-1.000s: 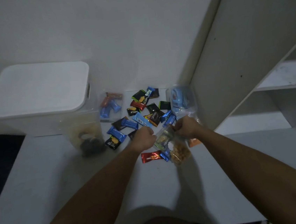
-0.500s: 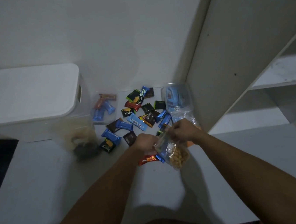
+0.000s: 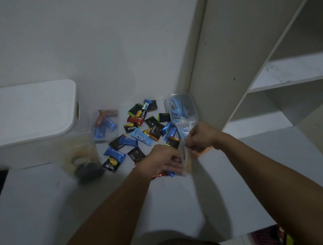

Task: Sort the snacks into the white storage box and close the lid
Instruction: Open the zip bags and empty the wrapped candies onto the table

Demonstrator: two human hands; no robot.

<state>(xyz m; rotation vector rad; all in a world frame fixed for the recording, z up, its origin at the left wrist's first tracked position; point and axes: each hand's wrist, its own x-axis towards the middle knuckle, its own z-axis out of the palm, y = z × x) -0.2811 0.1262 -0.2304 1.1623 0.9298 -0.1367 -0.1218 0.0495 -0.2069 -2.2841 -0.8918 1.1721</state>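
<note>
My 2 hands, left (image 3: 160, 160) and right (image 3: 200, 138), pinch a snack bag (image 3: 185, 159) between them. I think I am bagging snacks. Next it goes in the box (image 3: 26, 114) at 10 o'clock, whose lid is on.

Wrappers (image 3: 137, 132) crowding box-side (image 3: 26, 110) approach

storage box (image 3: 26, 114): white | snack wrappers (image 3: 137, 132): blue, black, red; shelf (image 3: 295, 72): white

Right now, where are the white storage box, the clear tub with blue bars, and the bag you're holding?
white storage box (image 3: 24, 114), head view, lid top.
clear tub (image 3: 116, 135), head view, bare floor.
bag (image 3: 185, 159), head view, middle.
</note>
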